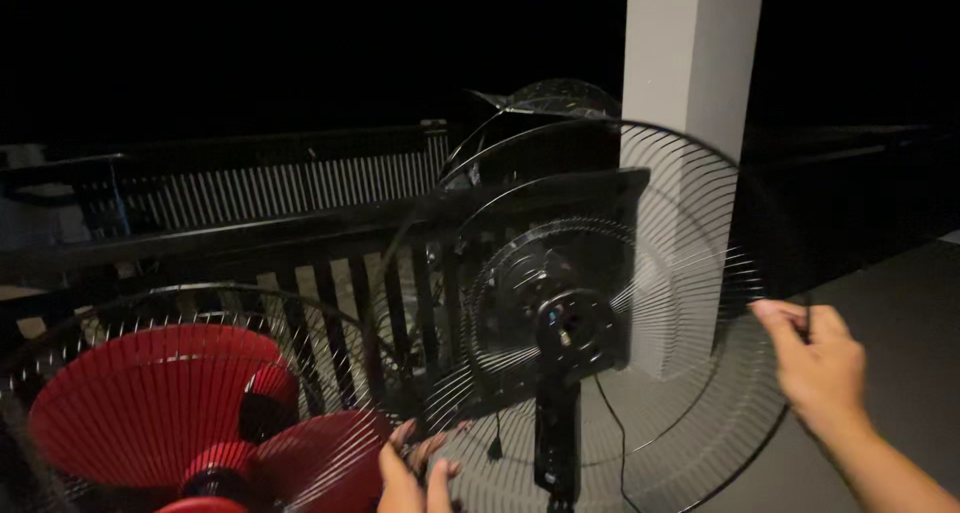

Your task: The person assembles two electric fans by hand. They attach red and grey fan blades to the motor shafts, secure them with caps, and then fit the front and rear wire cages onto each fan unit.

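A round black wire fan guard stands upright on a black fan motor housing atop a black stand pole. My right hand pinches the guard's outer rim at its right side. My left hand grips the guard's lower left rim, fingers curled around the wire. No blade shows on the motor shaft.
A second fan with red blades behind a wire guard sits at the lower left. A black slatted railing runs behind. A white pillar rises at the back right. A black cord hangs beside the pole. Grey floor lies right.
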